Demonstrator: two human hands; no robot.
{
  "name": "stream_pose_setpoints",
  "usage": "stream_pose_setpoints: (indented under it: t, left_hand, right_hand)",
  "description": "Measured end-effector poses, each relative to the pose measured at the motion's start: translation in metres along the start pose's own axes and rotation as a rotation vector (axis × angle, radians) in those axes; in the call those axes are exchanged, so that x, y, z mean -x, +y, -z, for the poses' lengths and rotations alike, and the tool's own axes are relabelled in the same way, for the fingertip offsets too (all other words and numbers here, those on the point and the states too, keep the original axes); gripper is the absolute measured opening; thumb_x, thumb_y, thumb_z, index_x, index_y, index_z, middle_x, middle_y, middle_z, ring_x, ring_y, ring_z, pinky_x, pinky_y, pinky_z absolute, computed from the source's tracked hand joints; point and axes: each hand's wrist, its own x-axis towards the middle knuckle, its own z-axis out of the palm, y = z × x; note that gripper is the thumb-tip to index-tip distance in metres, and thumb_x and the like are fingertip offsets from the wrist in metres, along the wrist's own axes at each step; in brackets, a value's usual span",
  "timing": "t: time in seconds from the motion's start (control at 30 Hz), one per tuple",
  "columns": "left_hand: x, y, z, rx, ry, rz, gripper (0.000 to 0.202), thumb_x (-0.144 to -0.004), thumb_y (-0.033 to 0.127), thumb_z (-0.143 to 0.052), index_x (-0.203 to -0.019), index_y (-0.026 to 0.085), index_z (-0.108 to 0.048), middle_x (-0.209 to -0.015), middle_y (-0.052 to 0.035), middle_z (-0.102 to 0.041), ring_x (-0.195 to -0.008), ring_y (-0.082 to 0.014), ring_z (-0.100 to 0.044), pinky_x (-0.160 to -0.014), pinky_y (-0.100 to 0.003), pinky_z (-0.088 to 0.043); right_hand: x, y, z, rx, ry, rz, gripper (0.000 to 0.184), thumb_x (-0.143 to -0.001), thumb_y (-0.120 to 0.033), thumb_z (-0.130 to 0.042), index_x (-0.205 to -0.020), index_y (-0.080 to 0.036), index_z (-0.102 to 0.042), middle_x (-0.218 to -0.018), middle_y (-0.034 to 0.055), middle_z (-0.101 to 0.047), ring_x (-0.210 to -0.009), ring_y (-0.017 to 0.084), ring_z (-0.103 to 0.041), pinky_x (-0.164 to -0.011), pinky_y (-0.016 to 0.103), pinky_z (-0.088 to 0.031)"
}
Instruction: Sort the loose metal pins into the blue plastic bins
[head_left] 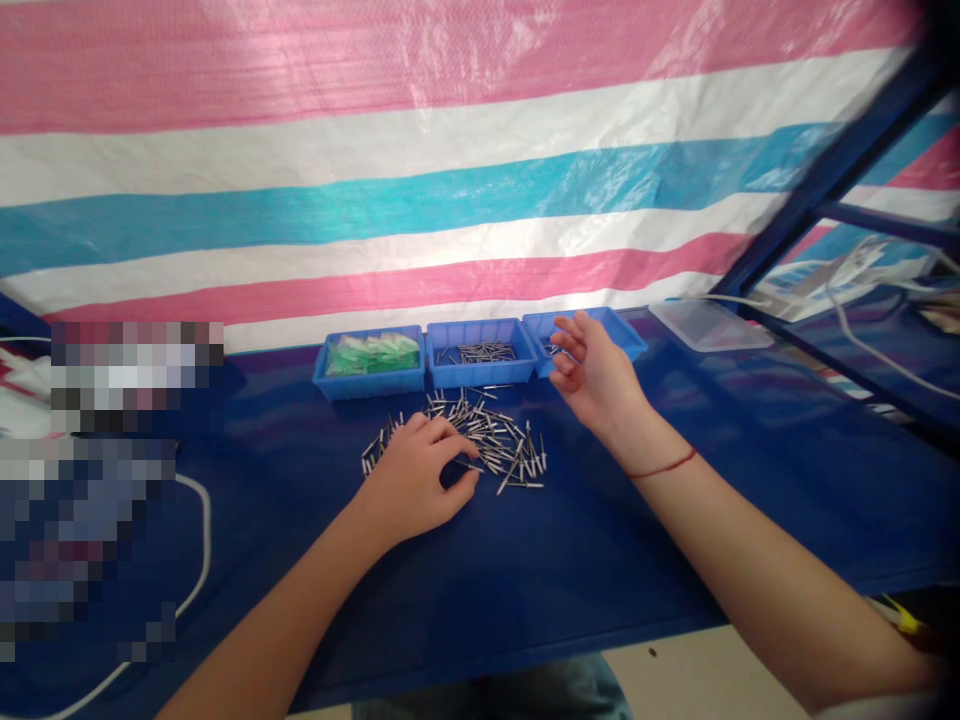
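My left hand (pixel 420 480) rests on the blue table (pixel 675 520), its fingers curled down onto a loose pile of small metal pins (pixel 495 440); thumb and forefinger pinch at the pile's left edge. My right hand (pixel 592 375) is raised above the table with its fingers apart and palm turned left, just in front of the right blue tray (pixel 622 330). It holds nothing that I can see. A red string circles that wrist. The middle blue tray (pixel 480 372) holds more metal pins. The left blue tray (pixel 367 378) holds green plastic pieces.
A striped pink, white and blue tarp (pixel 450 150) hangs behind the trays. A clear plastic lid (pixel 709 325) lies right of the trays. A blue metal frame (pixel 840 170) slants at the right. A white cable (pixel 199 530) curves at the left.
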Motion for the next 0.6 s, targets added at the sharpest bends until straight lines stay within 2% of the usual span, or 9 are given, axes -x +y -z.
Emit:
stream_pose_setpoints:
  t: [0.17,0.27,0.37,0.47,0.53,0.6]
  left_hand:
    - [0.002,-0.004,0.000,-0.158,-0.069,-0.013,0.016,-0.089,0.030,-0.053,-0.090,0.022,-0.068,-0.092,-0.0050,-0.063,-0.086,-0.0207,-0.049,-0.072,-0.034,-0.035]
    - [0.000,-0.006,-0.001,-0.168,-0.080,-0.020,0.018,-0.092,0.029,-0.050,-0.090,0.022,-0.067,-0.095,-0.0049,-0.063,-0.086,-0.0201,-0.048,-0.073,-0.033,-0.035]
    - [-0.001,-0.006,-0.003,-0.074,0.003,0.028,0.017,-0.092,0.027,-0.050,-0.091,0.021,-0.065,-0.100,-0.0058,-0.062,-0.090,-0.0203,-0.049,-0.080,-0.034,-0.038]
    - [-0.003,-0.004,-0.001,0.069,0.151,0.090,0.014,-0.093,0.025,-0.048,-0.094,0.020,-0.061,-0.105,-0.0067,-0.060,-0.099,-0.0208,-0.050,-0.090,-0.036,-0.038]
    - [-0.004,-0.002,0.002,0.144,0.241,0.106,0.014,-0.093,0.024,-0.047,-0.095,0.019,-0.060,-0.105,-0.0074,-0.056,-0.102,-0.0205,-0.050,-0.093,-0.036,-0.038]
    - [-0.004,-0.001,0.004,0.196,0.296,0.104,0.015,-0.093,0.024,-0.047,-0.096,0.019,-0.060,-0.102,-0.0076,-0.053,-0.101,-0.0199,-0.051,-0.093,-0.035,-0.039]
  right_hand:
    - [0.014,0.007,-0.010,0.055,-0.120,-0.108,0.020,-0.074,-0.036,-0.062,-0.087,-0.022,-0.056,-0.069,-0.0043,-0.052,-0.042,0.005,-0.032,-0.034,0.022,-0.019]
    - [0.024,0.012,-0.016,0.149,-0.227,-0.087,0.019,-0.073,-0.034,-0.063,-0.085,-0.020,-0.059,-0.070,-0.0040,-0.051,-0.044,0.005,-0.033,-0.037,0.022,-0.016]
    - [0.031,0.014,-0.017,0.379,-0.436,0.015,0.020,-0.077,-0.038,-0.061,-0.081,-0.018,-0.061,-0.070,-0.0024,-0.053,-0.047,0.006,-0.035,-0.040,0.023,-0.018]
    - [0.038,0.015,-0.018,0.655,-0.658,0.116,0.027,-0.082,-0.042,-0.057,-0.075,-0.017,-0.063,-0.061,-0.0027,-0.051,-0.050,0.008,-0.038,-0.046,0.024,-0.025]
    - [0.044,0.017,-0.020,0.754,-0.738,0.103,0.034,-0.085,-0.046,-0.054,-0.072,-0.017,-0.062,-0.055,-0.0035,-0.046,-0.050,0.008,-0.038,-0.047,0.024,-0.027]
    - [0.050,0.021,-0.022,0.740,-0.785,-0.001,0.040,-0.087,-0.050,-0.049,-0.071,-0.016,-0.062,-0.052,-0.0038,-0.043,-0.047,0.008,-0.036,-0.046,0.024,-0.023]
